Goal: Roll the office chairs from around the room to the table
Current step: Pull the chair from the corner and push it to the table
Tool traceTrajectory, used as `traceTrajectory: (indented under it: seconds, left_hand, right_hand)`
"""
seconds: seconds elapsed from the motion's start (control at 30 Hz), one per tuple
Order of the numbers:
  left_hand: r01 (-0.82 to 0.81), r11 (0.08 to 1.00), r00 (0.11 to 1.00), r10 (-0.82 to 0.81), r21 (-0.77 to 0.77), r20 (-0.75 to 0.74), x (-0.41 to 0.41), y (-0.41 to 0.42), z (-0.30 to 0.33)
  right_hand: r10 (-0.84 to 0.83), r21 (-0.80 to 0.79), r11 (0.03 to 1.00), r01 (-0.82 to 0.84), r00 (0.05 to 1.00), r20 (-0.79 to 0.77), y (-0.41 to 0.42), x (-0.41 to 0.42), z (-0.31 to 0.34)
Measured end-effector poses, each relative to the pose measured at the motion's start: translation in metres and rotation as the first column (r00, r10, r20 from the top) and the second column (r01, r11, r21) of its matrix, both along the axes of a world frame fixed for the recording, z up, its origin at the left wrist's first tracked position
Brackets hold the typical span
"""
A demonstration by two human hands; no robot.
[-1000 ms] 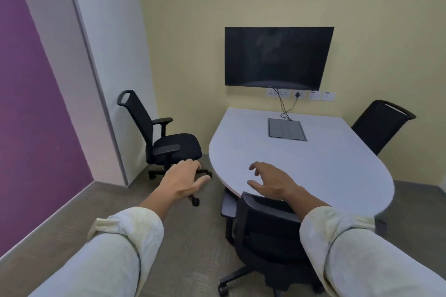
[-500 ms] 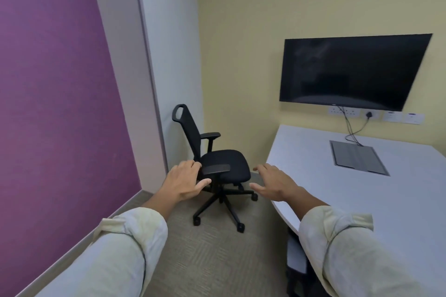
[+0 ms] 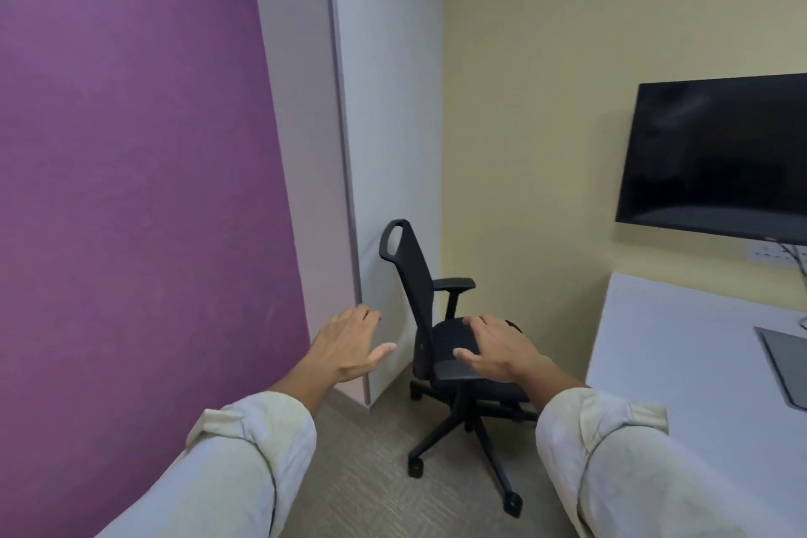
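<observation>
Both arms are stretched out in front, sleeves rolled up to about mid-forearm, cream-colored fabric bunched at the cuffs. The left hand (image 3: pixel 349 343) is palm down with the fingers spread loose and the thumb poking out to the right, not gripping anything, just hanging in the air in front of the white wall panel (image 3: pixel 384 144). The right hand (image 3: pixel 493 347) is the same deal: flat, fingers apart, thumb pointing left, empty. It overlaps the seat and near armrest of the black office chair (image 3: pixel 436 345) in the picture, but honestly I can't tell if it's actually touching the chair or just floating in front of it. The chair itself sits back in the corner, its mesh back tilted toward the white panel, the handle loop at the top, seat facing right toward the table (image 3: pixel 681 354). Its five-star base with casters is planted on the grey-beige carpet (image 3: pixel 358 472), one caster sticking out toward the camera. The chair is near the table's left edge but not tucked against it. The table is pale with a grey hatch panel (image 3: pixel 786 363) set in its top at the right edge of the view. A dark wall screen (image 3: pixel 716 153) hangs on the yellow wall (image 3: pixel 524 79) above it, with outlets and a cable just below. The whole left side is a big purple wall (image 3: pixel 131 144).
</observation>
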State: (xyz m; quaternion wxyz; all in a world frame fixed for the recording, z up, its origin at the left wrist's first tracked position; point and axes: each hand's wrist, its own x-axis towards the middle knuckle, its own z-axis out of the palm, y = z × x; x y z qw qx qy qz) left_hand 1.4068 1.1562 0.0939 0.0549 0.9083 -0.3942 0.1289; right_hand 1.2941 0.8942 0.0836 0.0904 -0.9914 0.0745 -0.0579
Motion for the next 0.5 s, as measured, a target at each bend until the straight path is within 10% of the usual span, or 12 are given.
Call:
traceTrajectory:
  seconds: [0.5]
  left_hand:
    - [-0.089, 0.996, 0.996, 0.089, -0.001, 0.013, 0.261, 0.001, 0.006]
  right_hand:
    - [-0.136, 0.172, 0.978, 0.116, 0.985, 0.106, 0.006, 0.282, 0.013]
